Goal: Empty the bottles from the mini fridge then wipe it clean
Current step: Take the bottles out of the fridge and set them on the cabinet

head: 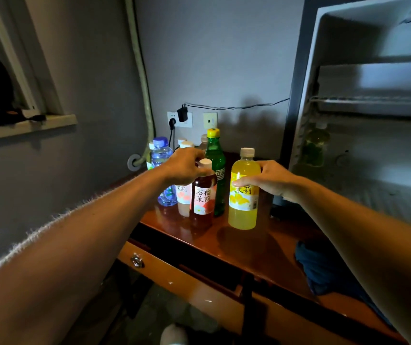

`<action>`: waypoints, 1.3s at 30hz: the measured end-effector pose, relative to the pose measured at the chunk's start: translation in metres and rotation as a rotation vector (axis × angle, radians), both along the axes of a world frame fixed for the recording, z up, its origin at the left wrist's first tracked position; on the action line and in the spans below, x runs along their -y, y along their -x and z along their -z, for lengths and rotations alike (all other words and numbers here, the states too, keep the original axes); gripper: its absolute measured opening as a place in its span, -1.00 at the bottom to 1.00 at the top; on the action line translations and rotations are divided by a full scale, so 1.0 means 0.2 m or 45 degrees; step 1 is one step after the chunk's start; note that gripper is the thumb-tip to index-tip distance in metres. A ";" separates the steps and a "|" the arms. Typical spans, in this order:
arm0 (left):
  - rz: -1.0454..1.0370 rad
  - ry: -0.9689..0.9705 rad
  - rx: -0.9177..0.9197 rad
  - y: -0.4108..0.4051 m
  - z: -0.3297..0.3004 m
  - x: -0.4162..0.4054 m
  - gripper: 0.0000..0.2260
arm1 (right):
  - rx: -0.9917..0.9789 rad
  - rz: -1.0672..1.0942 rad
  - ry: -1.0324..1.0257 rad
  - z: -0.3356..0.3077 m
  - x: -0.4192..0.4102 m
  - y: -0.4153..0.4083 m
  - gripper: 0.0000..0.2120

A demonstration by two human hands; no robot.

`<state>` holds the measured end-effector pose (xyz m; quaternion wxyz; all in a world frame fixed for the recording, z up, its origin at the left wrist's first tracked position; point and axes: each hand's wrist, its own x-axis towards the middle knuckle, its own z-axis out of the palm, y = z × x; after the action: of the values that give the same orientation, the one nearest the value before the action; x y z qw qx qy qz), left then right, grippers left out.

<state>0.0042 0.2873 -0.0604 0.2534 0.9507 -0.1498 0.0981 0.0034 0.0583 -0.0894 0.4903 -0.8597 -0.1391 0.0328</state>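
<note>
Several bottles stand on a wooden desk beside the open mini fridge. My left hand grips the shoulder of a red tea bottle with a white cap. My right hand holds a yellow juice bottle by its side, thumb across the label. Behind them stand a green soda bottle, a clear blue water bottle and a pale pink bottle. Inside the fridge, a greenish bottle sits on the left.
A dark blue cloth lies on the desk's right side. Wall sockets with a black plug and a cable sit behind the bottles. A pipe runs down the corner. A window sill is at left. Desk drawer below.
</note>
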 end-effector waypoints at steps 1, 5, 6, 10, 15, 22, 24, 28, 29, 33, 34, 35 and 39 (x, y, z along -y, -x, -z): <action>-0.010 -0.001 -0.006 0.00 0.01 -0.02 -0.77 | -0.005 0.003 0.010 0.01 -0.01 -0.01 -0.63; -0.035 -0.006 -0.013 -0.04 0.04 -0.07 -0.73 | -0.026 -0.023 0.033 0.04 -0.06 -0.03 -0.62; -0.034 -0.002 -0.016 -0.04 0.04 -0.07 -0.73 | -0.024 -0.021 0.043 0.04 -0.06 -0.04 -0.61; -0.048 0.002 0.017 -0.06 0.05 -0.07 -0.73 | -0.017 -0.018 0.084 0.06 -0.09 -0.07 -0.59; -0.034 0.043 0.046 -0.08 0.07 -0.07 -0.74 | -0.011 -0.006 0.104 0.08 -0.09 -0.10 -0.56; -0.055 0.062 0.094 -0.12 0.08 -0.05 -0.80 | 0.008 0.005 0.111 0.12 -0.07 -0.14 -0.55; -0.064 0.062 0.111 -0.13 0.08 -0.04 -0.83 | 0.022 0.011 0.129 0.14 -0.07 -0.16 -0.57; -0.077 0.086 0.135 -0.15 0.08 -0.01 -0.78 | 0.042 0.027 0.136 0.15 -0.06 -0.20 -0.56; -0.077 0.091 0.141 -0.16 0.08 0.00 -0.75 | 0.049 0.029 0.140 0.15 -0.06 -0.20 -0.57; -0.094 0.067 0.149 -0.19 0.07 0.01 -0.79 | 0.073 0.063 0.136 0.16 -0.03 -0.23 -0.59; -0.101 0.055 0.147 -0.20 0.07 0.02 -0.80 | 0.077 0.069 0.131 0.16 -0.02 -0.23 -0.59; -0.109 0.045 0.145 -0.21 0.07 0.02 -0.80 | 0.078 0.073 0.125 0.17 0.00 -0.23 -0.60; -0.144 -0.010 0.153 -0.24 0.06 0.04 -0.77 | 0.097 0.067 0.130 0.16 0.02 -0.22 -0.64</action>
<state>0.0513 0.2795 -0.0720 0.2343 0.9509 -0.1112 0.1687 0.0480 0.0536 -0.1206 0.4410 -0.8875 -0.1333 -0.0056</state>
